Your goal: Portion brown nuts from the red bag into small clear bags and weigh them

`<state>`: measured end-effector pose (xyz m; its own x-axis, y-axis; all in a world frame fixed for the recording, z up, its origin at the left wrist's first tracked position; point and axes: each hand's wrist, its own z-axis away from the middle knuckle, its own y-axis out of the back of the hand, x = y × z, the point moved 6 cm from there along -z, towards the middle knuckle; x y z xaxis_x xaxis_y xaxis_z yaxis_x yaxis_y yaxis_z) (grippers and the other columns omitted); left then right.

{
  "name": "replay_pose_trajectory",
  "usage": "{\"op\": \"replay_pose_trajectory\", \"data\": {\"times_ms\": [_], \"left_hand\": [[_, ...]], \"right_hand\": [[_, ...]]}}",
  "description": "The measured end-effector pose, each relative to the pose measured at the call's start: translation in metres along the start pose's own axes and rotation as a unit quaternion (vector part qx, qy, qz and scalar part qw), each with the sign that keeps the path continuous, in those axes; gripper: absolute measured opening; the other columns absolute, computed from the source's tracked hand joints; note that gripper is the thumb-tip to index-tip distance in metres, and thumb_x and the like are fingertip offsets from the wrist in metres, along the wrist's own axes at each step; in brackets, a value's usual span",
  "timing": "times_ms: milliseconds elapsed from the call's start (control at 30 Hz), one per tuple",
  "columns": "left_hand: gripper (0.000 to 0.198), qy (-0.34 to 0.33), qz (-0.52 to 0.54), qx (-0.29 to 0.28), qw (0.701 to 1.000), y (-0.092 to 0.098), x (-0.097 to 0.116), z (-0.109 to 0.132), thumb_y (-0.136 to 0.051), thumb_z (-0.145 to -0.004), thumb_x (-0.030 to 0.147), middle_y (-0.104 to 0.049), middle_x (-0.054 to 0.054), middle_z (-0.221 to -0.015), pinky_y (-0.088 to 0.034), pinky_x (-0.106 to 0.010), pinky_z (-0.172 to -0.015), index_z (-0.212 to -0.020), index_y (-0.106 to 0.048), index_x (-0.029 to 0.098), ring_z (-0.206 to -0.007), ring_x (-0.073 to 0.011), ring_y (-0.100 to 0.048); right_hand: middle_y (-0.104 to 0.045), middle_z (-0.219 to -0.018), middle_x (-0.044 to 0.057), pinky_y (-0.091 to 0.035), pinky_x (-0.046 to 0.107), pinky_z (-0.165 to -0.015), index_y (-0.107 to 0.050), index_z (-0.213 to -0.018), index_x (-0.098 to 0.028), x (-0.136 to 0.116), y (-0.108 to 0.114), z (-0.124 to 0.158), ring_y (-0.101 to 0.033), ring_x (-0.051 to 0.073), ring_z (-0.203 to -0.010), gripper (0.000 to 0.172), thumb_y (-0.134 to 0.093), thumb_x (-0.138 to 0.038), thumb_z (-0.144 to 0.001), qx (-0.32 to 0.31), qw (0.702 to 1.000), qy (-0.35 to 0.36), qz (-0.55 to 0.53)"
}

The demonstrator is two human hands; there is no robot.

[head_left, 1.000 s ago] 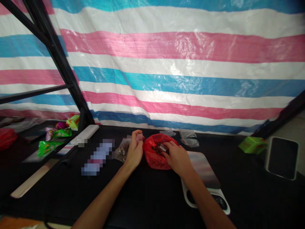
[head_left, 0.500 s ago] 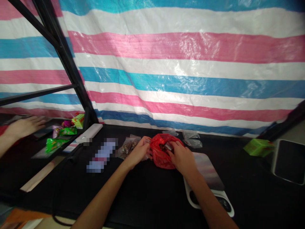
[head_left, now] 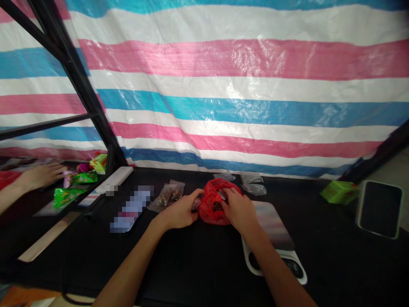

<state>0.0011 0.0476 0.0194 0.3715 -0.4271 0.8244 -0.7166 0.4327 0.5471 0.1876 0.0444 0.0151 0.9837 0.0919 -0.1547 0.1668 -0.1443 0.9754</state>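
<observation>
A red plastic bag [head_left: 213, 204] with dark bits inside lies on the black table [head_left: 198, 264]. My left hand [head_left: 179, 212] rests at its left edge, fingers curled round a small clear pouch I can barely make out. My right hand [head_left: 239, 209] is closed at the bag's right side, pinching a small shiny piece at the bag's mouth. A filled clear pouch [head_left: 168, 196] of brownish bits lies just left of my left hand. Empty clear pouches [head_left: 252, 183] lie behind the red bag.
A white digital scale [head_left: 275, 238] sits under my right forearm. A green box [head_left: 339, 192] and a dark tablet [head_left: 378, 209] are at the right. Another person's hand [head_left: 41, 175] reaches over green and pink packets [head_left: 68, 194] at the left. A striped tarp [head_left: 223, 85] hangs behind.
My left hand has come down from a raised position to the table beside the red bag. Another person's hand has come into view at the left.
</observation>
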Motion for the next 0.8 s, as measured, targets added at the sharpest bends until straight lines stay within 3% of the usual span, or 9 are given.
{"op": "replay_pose_trajectory", "data": {"times_ms": [200, 400, 600, 800], "left_hand": [[0.056, 0.011, 0.001, 0.028, 1.000, 0.009, -0.002, -0.002, -0.063, -0.078, 0.014, -0.067, 0.002, -0.072, -0.041, -0.024, -0.058, -0.134, -0.059, 0.023, -0.059, -0.0164, -0.058], [0.043, -0.007, 0.031, 0.225, 0.974, 0.038, 0.008, -0.003, -0.064, -0.083, 0.019, -0.065, 0.002, -0.082, -0.049, -0.025, -0.074, -0.126, -0.061, 0.023, -0.073, -0.0148, -0.060], [0.043, -0.033, 0.106, 0.266, 0.957, 0.027, 0.019, -0.003, -0.068, -0.087, 0.025, -0.067, -0.001, -0.098, -0.051, -0.024, -0.081, -0.129, -0.058, 0.025, -0.085, -0.0137, -0.064], [0.029, -0.101, 0.061, 0.278, 0.953, 0.017, 0.028, 0.002, -0.066, -0.090, 0.023, -0.068, -0.007, -0.113, -0.051, -0.032, -0.097, -0.119, -0.066, 0.024, -0.103, -0.0192, -0.066]], "right_hand": [[-0.068, -0.126, 0.012, -0.047, 0.037, -0.086, -0.063, -0.127, -0.021, -0.001, 0.001, 0.000, -0.068, 0.027, -0.105, 0.033, -0.059, -0.033, -0.097, 0.006, 1.000, -0.004, -0.003], [-0.069, -0.125, 0.011, -0.045, 0.037, -0.085, -0.064, -0.125, -0.021, -0.006, 0.001, 0.003, -0.068, 0.025, -0.100, 0.030, -0.060, -0.032, -0.097, 0.014, 1.000, 0.010, 0.003], [-0.070, -0.121, 0.011, -0.038, 0.044, -0.098, -0.064, -0.128, -0.021, -0.022, 0.008, 0.005, -0.062, 0.028, -0.108, 0.034, -0.062, -0.030, -0.095, 0.046, 0.995, 0.086, -0.022], [-0.069, -0.121, 0.007, -0.033, 0.044, -0.103, -0.065, -0.122, -0.024, -0.046, 0.014, 0.015, -0.053, 0.028, -0.115, 0.027, -0.063, -0.026, -0.095, 0.054, 0.975, 0.198, -0.084]]}}
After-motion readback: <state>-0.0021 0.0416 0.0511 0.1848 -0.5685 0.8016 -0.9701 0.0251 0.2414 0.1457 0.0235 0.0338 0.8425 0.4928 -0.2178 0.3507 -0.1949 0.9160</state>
